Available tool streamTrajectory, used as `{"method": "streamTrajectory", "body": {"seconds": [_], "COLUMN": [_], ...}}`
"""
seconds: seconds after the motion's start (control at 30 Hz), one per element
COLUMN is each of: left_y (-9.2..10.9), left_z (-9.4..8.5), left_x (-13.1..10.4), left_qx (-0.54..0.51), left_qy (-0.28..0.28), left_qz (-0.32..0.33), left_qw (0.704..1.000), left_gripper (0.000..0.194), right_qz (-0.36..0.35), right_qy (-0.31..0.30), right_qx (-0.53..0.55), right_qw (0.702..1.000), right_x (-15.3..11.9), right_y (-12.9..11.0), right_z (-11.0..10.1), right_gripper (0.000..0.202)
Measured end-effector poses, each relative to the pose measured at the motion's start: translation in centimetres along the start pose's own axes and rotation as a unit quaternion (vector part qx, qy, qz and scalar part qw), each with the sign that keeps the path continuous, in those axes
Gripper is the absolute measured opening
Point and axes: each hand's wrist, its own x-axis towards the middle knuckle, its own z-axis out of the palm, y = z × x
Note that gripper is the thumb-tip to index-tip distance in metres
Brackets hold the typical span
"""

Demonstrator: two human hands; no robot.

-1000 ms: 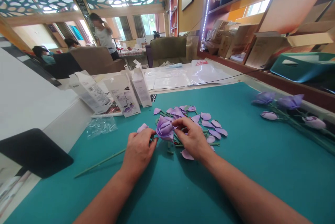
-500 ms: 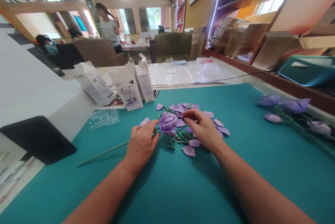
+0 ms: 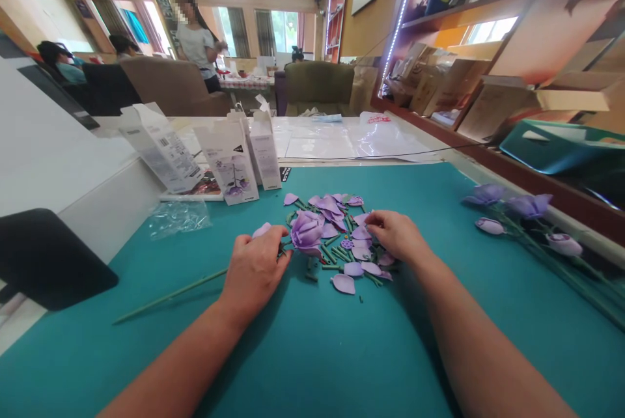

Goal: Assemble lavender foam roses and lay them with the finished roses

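The half-built purple plastic flower head (image 3: 306,233) on its long thin green stem (image 3: 170,294) lies low over the teal felt-covered surface (image 3: 312,353), just left of the middle, with the stem trailing away toward the left edge. The left hand (image 3: 254,268) pinches the stem right below the bloom, fingers curled tight around it, knuckles up. To do this step well, that grip should stay close under the head so the bloom does not twist while a new piece goes on, and the stem can rest on the surface for support.

The flower head looks like a rosebud: several curved, glossy lilac petals overlap around a closed centre, and the outer ones flare a little. It tilts toward the right.

Just right of it, the right hand (image 3: 398,236) rests palm down on the pile of loose purple plastic petals (image 3: 359,252), fingertips drawn together at 1 petal; I cannot tell whether it is lifted yet. Picking 1 petal cleanly, without dragging its neighbours, seems the careful way. Short green plastic stem pieces (image 3: 336,254) lie mixed among the petals.

Further out, 3 white cardboard boxes (image 3: 229,161) stand at the back edge, a crumpled clear plastic bag (image 3: 178,216) lies to the left, and finished purple flowers (image 3: 517,209) lie along the right edge.
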Motion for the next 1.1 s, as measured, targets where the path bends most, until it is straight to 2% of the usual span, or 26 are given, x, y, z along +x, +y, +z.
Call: {"method": "streamTrajectory", "body": {"seconds": [0.23,0.43,0.53,0.67,0.77,0.93,1.0,1.1], "left_y": [0.2,0.3,0.3,0.3,0.4,0.4,0.5,0.6], "left_z": [0.1,0.2,0.2,0.3,0.3,0.2,0.1,0.2], "left_x": [-0.1,-0.3,-0.4,-0.4,-0.4,-0.5,-0.5,-0.5], "left_qx": [-0.006,-0.014,-0.016,-0.026,-0.033,-0.034,-0.043,-0.054], "left_qy": [0.011,0.026,0.035,0.052,0.06,0.048,0.035,0.02], "left_qz": [0.013,0.026,0.027,0.027,0.028,0.03,0.028,0.026], "left_qw": [1.0,0.999,0.999,0.998,0.997,0.998,0.998,0.998], "left_gripper": [0.017,0.017,0.017,0.018,0.02,0.025,0.025,0.026], "right_qz": [-0.057,-0.08,-0.086,-0.054,-0.074,-0.062,-0.053,-0.053], "right_qy": [-0.016,-0.019,-0.018,0.015,0.043,0.007,-0.013,0.004], "right_qx": [-0.05,-0.033,-0.013,0.111,0.238,0.379,0.425,0.424], "right_qw": [0.997,0.996,0.996,0.992,0.967,0.923,0.904,0.904], "right_x": [0.4,0.8,0.6,-0.2,-0.8,-1.7,-1.9,-2.3], "right_y": [0.0,0.5,0.4,-0.6,-1.7,-3.3,-3.6,-3.9], "right_z": [1.7,2.0,1.6,0.5,-0.5,-1.8,-2.0,-2.0], "right_gripper": [0.028,0.009,0.007,0.006,0.011,0.026,0.038,0.045]}}
